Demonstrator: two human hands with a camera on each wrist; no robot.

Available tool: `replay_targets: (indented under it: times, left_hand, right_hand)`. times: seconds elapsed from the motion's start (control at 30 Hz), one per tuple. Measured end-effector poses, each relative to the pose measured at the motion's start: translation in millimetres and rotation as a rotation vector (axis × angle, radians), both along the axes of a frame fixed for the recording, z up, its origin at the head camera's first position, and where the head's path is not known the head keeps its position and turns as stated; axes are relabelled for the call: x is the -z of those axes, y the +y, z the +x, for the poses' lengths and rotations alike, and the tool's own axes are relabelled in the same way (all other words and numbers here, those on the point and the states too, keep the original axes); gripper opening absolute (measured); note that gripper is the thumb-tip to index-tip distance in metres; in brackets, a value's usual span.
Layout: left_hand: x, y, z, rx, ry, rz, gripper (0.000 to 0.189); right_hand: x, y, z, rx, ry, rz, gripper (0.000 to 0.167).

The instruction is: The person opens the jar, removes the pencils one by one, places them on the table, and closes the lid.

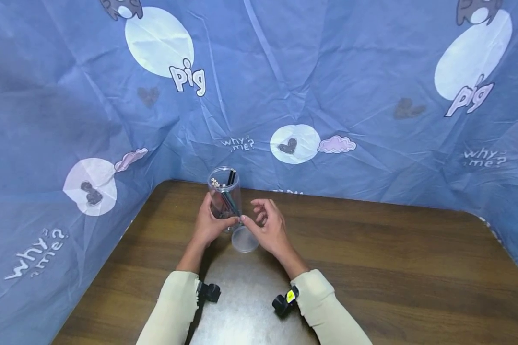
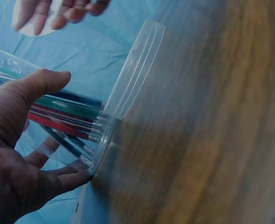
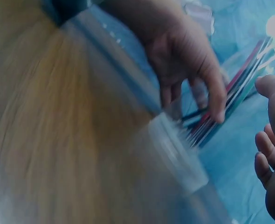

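A clear plastic jar (image 1: 225, 194) stands upright near the back of the table, holding several pencils (image 1: 231, 177). Red, green and dark pencil barrels (image 2: 58, 121) show through its wall in the left wrist view. My left hand (image 1: 209, 224) grips the jar low on its side, thumb across the front and fingers round behind. Close to the jar's right side, my right hand (image 1: 267, 225) has its fingers loosely bent and nothing in them. A clear round lid (image 1: 244, 239) lies on the table just in front of the jar's base.
The brown wooden table (image 1: 371, 258) reaches far to the right and toward me. Behind it and at the left hangs a blue printed cloth (image 1: 250, 96), close behind the jar. Each wrist carries a small black camera (image 1: 209, 292).
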State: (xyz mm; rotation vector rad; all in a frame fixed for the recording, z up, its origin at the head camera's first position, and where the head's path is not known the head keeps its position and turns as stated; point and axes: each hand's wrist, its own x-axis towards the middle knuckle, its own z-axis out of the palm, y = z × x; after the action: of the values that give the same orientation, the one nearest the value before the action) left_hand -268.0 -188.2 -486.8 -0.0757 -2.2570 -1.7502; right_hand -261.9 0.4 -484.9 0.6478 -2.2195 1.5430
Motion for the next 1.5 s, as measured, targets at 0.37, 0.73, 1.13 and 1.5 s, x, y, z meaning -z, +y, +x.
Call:
replay_targets:
  times: [0.37,0.73,1.13,1.5]
  left_hand:
    - [0.7,-2.8,-3.2,0.024,0.025,0.016,0.084]
    - [6.6,-3.3,-0.6,0.026,0.049,-0.012,0.075]
    - [4.9,-3.8,-2.1,0.02,0.008,-0.023,0.075]
    - [4.3,-4.6,-4.5,0.009,0.024,0.007,0.072]
  right_hand:
    - [-36.1,-18.0,11.7,-0.052,0.047,-0.067,0.034]
    - [-57.8,-35.5,21.5,-0.056,0.121,-0.075,0.03]
    - [-67.6,-50.4,13.6,0.007,0.076,-0.037,0.022]
    - [-82.2,-59.6,12.6,0.095,0.105,-0.002,0.019]
